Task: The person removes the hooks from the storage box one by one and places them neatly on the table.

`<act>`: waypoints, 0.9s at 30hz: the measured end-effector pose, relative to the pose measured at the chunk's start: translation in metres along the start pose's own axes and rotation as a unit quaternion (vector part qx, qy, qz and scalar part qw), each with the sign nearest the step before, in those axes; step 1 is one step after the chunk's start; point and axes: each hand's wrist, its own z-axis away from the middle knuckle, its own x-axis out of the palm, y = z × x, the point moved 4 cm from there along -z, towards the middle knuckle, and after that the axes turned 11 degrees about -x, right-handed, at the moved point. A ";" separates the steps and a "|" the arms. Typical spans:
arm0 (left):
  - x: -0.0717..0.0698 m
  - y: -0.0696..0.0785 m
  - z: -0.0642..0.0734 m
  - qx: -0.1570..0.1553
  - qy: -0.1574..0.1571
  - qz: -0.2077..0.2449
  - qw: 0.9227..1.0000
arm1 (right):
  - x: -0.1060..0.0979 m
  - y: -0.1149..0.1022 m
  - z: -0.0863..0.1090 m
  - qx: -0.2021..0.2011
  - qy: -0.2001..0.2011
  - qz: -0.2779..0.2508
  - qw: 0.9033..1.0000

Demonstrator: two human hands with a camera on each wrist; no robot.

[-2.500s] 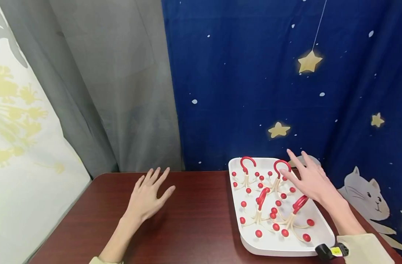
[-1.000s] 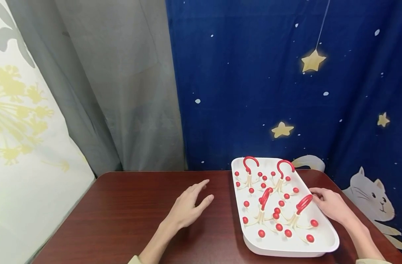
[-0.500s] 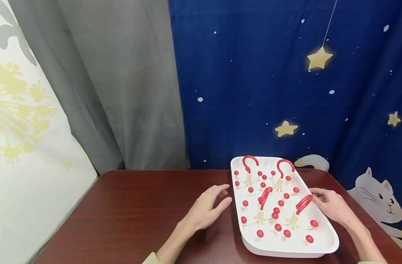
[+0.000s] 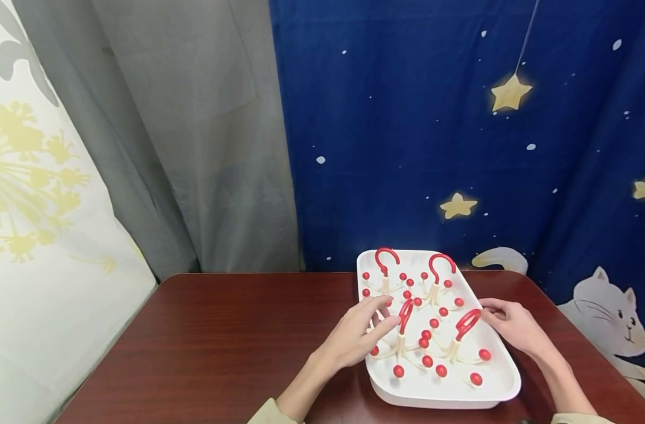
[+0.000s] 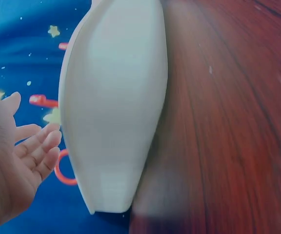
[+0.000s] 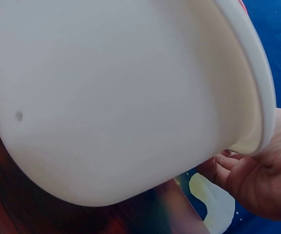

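Note:
A white tray (image 4: pixel 407 391) holds several scalp massagers with red curved handles, cream prongs and red ball tips. My left hand (image 4: pixel 361 334) hovers over the tray's left edge, fingers loosely bent and thumb apart. Its fingertips come close to the red handle of the front-left scalp massager (image 4: pixel 405 316). In the left wrist view, that hand (image 5: pixel 26 153) has nothing between its fingers, beside the tray wall (image 5: pixel 116 97). My right hand (image 4: pixel 515 325) grips the tray's right rim, near the front-right massager (image 4: pixel 466 324). Its thumb is hidden behind the rim in the right wrist view.
The tray stands on a dark reddish-brown wooden table (image 4: pixel 222 341), near its right side. Behind it hang a blue curtain (image 4: pixel 381 147) with stars and a grey curtain (image 4: pixel 195 147). A pale patterned cloth (image 4: pixel 52 294) borders the table on the left.
The left hand has moved right, from over the table to over the tray's left edge. My right hand has come down to the right rim, and the tray has shifted a little left with it.

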 end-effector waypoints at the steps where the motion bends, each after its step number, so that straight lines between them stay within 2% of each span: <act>1: 0.002 0.002 -0.001 0.001 0.002 0.000 1.000 | 0.001 -0.001 -0.001 0.000 0.002 0.000 1.000; 9: 0.007 0.007 -0.006 -0.006 0.022 0.018 1.000 | 0.010 -0.006 -0.006 -0.005 0.010 -0.011 1.000; 20: 0.007 0.011 -0.011 0.013 0.042 0.065 0.997 | 0.007 -0.006 -0.006 0.002 0.000 -0.015 1.000; 27: 0.007 0.012 -0.011 -0.002 0.053 0.080 0.995 | 0.007 -0.005 -0.005 0.007 -0.002 -0.019 1.000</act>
